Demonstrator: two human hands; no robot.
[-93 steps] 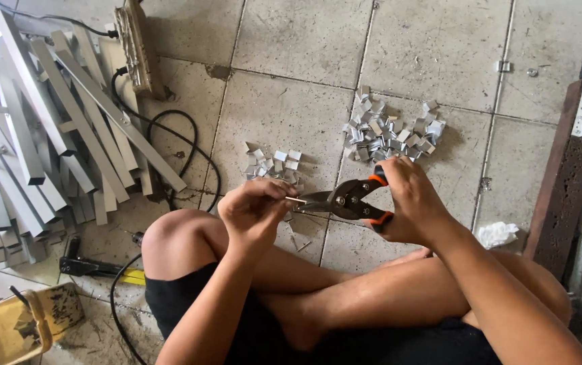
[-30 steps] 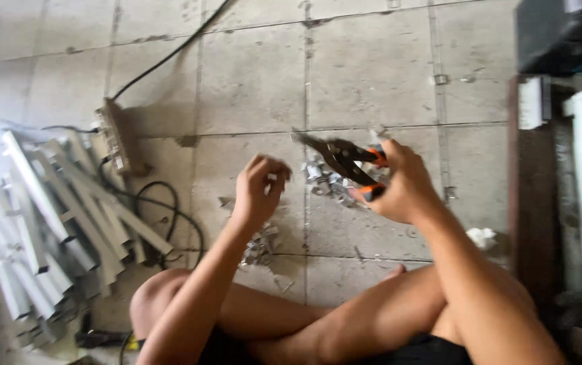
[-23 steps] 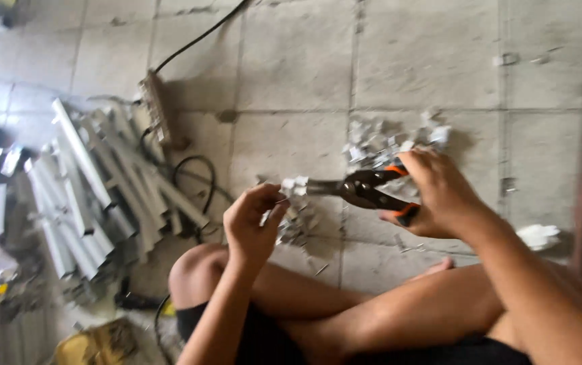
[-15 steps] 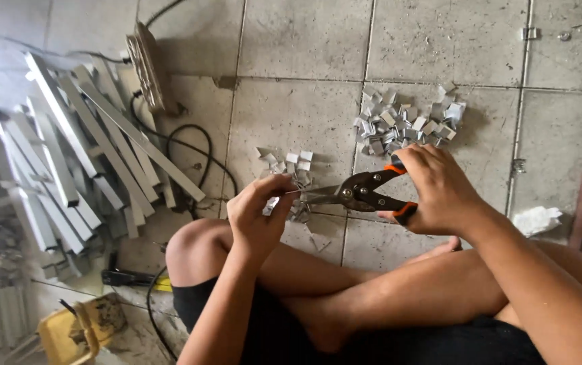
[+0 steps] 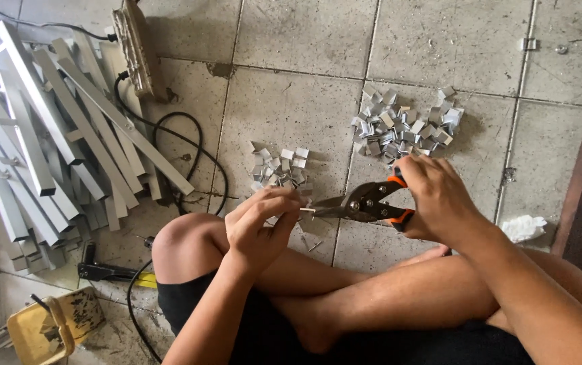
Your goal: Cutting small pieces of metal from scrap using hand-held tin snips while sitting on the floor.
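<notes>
1. Snips (image 5: 365, 203), orange-handled metal cutters, are lying level above the crossed legs, tips pointing toward the person's left. The right hand (image 5: 436, 203) is wrapping closed around both handles; the blades are nearly shut on a small metal piece (image 5: 306, 211).
2. Floor (image 5: 291, 101) of worn grey tiles is carrying everything listed below; the person is sitting on it cross-legged.
3. Metal channel strips (image 5: 47, 135) are lying in a loose heap at far left, well apart from the hands.
4. Black cable (image 5: 169, 135) is looping between the strips and the smaller pile.
5. Yellow container (image 5: 54, 328) is sitting at lower left.
6. Larger pile of cut pieces (image 5: 402, 125) is resting just beyond the right hand.
7. Smaller pile of cut pieces (image 5: 281, 169) is lying just beyond the left hand (image 5: 260, 223).
8. White crumpled scrap (image 5: 524, 228) is lying at right near the knee.
9. Small metal piece is being pinched by the left thumb and fingers, its free edge touching the blade tips, in front of the left knee.
10. Handling note, as judgement: the piece is wanting a firm square hold, fingertips kept back from the blades, and one steady squeeze so the cut runs straight.
</notes>
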